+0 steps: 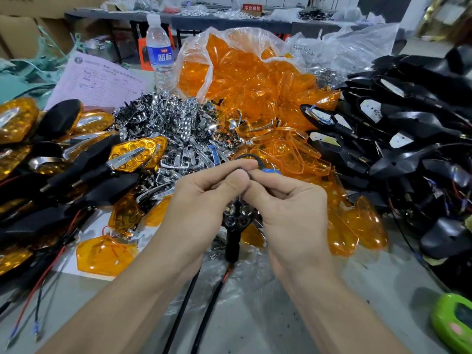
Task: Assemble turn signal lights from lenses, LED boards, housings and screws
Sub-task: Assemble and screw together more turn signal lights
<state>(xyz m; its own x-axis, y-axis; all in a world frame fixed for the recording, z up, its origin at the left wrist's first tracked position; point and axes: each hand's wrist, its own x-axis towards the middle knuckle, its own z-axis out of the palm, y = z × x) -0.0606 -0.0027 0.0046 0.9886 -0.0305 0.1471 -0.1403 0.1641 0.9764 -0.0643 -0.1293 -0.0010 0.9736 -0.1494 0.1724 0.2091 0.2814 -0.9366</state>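
Note:
Both of my hands meet at the middle of the view over a black turn signal housing (236, 223) with a chrome reflector showing several round cups. My left hand (204, 198) curls its fingers round the housing's upper end. My right hand (283, 200) pinches a small blue-handled tool (271, 171) with a thin black wire (245, 156) looping above it. The housing's stem points toward me, and black and red leads run down from it. Loose amber lenses (288, 152) lie just behind my hands. Chrome reflector parts (178, 123) form a heap at the centre back.
Finished amber-and-black signals (97, 159) pile up on the left. Black housings with white boards (398, 139) are stacked on the right. A clear bag of amber lenses (245, 70), a water bottle (159, 52) and a paper form (99, 83) stand behind. A green object (454, 320) lies at lower right.

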